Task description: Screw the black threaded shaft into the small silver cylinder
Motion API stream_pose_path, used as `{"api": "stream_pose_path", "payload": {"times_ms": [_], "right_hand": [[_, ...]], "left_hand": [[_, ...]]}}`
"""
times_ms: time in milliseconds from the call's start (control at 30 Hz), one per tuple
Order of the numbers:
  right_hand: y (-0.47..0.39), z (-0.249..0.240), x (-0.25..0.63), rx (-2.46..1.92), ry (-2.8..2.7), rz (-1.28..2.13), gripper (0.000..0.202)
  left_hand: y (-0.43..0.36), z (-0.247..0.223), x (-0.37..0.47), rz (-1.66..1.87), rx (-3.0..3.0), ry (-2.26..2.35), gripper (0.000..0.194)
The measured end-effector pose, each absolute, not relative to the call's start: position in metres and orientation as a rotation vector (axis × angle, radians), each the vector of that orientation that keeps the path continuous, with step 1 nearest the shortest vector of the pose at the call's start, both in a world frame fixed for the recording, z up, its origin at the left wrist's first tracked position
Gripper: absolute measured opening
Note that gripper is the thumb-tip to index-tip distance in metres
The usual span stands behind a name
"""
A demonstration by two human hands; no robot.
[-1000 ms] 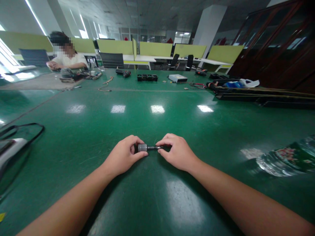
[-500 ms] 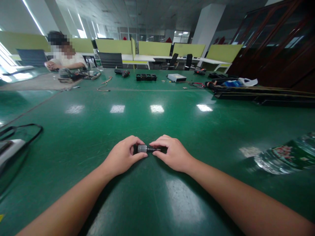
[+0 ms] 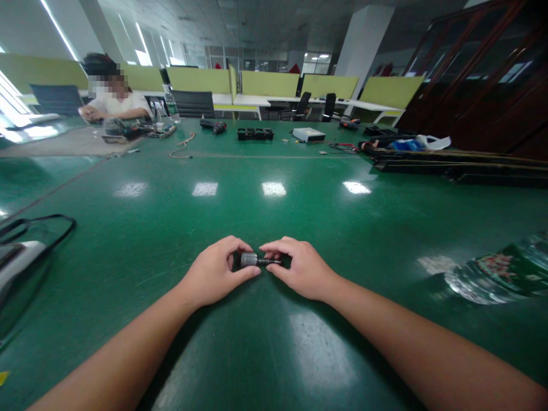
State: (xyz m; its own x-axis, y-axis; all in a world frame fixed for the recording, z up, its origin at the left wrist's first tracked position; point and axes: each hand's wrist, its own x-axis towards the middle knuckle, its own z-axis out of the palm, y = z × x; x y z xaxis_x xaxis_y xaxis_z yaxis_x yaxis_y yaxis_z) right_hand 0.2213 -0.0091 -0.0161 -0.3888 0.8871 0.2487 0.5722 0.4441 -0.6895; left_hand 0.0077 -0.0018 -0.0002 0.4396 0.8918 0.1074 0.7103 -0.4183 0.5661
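Observation:
A small metal cylinder [image 3: 249,260] with a thin dark shaft [image 3: 269,261] pointing right lies low over the green table [image 3: 274,220]. My left hand [image 3: 218,271] is closed round the cylinder, thumb in front and fingers behind. On the other side my right hand [image 3: 302,268] has its thumb and fingers curled round the end of the shaft. The fingertips of the two hands are a small distance apart.
A water bottle [image 3: 500,271] lies at the right. At the left edge sits a white device [image 3: 21,260] with a black cable. Farther back are a power drill [image 3: 213,126], a black part [image 3: 256,134], a white box [image 3: 308,135], black strips [image 3: 454,165] and a seated person [image 3: 115,103].
Slightly more of the shaft shows between my hands, and my left thumb tip has shifted a little to the right. Otherwise the hands are nearly unmoved.

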Motion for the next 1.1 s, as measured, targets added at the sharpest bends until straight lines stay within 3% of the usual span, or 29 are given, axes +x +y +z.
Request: {"api": "stream_pose_path", "payload": {"times_ms": [1100], "right_hand": [[-0.0085,-0.0119,0.2230,-1.174,-2.196,0.597,0.016]], "left_hand": [[-0.0008,-0.0013,0.0077,0.586,2.281,1.262,0.024]]}}
